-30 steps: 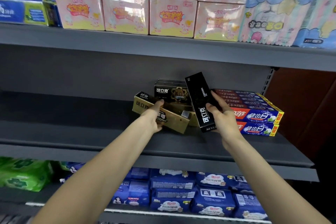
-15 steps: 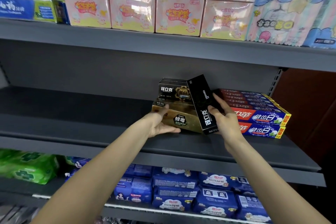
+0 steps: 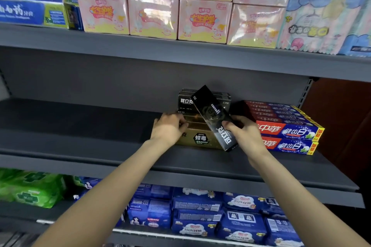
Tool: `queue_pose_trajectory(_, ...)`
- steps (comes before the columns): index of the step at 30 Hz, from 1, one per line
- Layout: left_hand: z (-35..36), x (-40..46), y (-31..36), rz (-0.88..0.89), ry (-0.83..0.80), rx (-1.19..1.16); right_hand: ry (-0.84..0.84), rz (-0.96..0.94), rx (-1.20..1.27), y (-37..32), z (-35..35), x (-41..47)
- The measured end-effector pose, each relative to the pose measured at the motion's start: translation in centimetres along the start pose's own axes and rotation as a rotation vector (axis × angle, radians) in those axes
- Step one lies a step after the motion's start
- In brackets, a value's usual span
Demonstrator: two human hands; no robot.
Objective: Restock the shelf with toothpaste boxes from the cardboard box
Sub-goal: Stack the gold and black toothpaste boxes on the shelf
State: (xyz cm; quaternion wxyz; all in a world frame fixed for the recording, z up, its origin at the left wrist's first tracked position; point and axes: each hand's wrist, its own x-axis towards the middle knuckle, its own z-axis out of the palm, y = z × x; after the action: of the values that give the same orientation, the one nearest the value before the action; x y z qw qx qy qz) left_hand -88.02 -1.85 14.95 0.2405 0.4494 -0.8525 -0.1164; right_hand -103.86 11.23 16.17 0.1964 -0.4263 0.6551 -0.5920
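Toothpaste box (image 3: 215,118), black, tilts in the right hand's (image 3: 244,133) grip at frame centre; the left hand (image 3: 167,129) presses gold boxes (image 3: 197,136), red-blue boxes (image 3: 287,126) crowding its right.

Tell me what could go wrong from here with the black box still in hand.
1. The right hand holds the black toothpaste box tilted across the black stack; lowering it at that angle could knock the stack askew.
2. The left hand rests on the gold boxes near the shelf's front; a hard push may shove them out of line.
3. The red-and-blue boxes sit close on the right, leaving little room.
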Motion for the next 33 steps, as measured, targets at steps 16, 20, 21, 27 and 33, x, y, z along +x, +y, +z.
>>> queue_pose_trajectory(16, -3.2, 0.2, 1.8, -0.077, -0.294, -1.289, -0.160, -0.125, 0.058, -2.6, 2.5, 2.6)
queue_pose_trajectory(20, -2.7, 1.2, 1.3, -0.180, -0.095, -1.299, -0.168, -0.109, 0.004, -2.8, 3.2, 3.2)
queue_pose_trajectory(21, -2.8, 1.5, 0.9, -0.196, -0.050, -1.320, -0.173, -0.117, -0.018, -2.9, 3.0, 3.4)
queue_pose_trajectory(27, -3.7, 2.3, -0.2, -0.228, -0.023, -1.411, -0.189, -0.141, -0.245, -3.1, 2.2, 5.1)
queue_pose_trajectory(33, -2.9, 2.4, 1.5, -0.201, -0.248, -1.405, -0.157, -0.024, -0.102, -2.3, 5.0, 5.4)
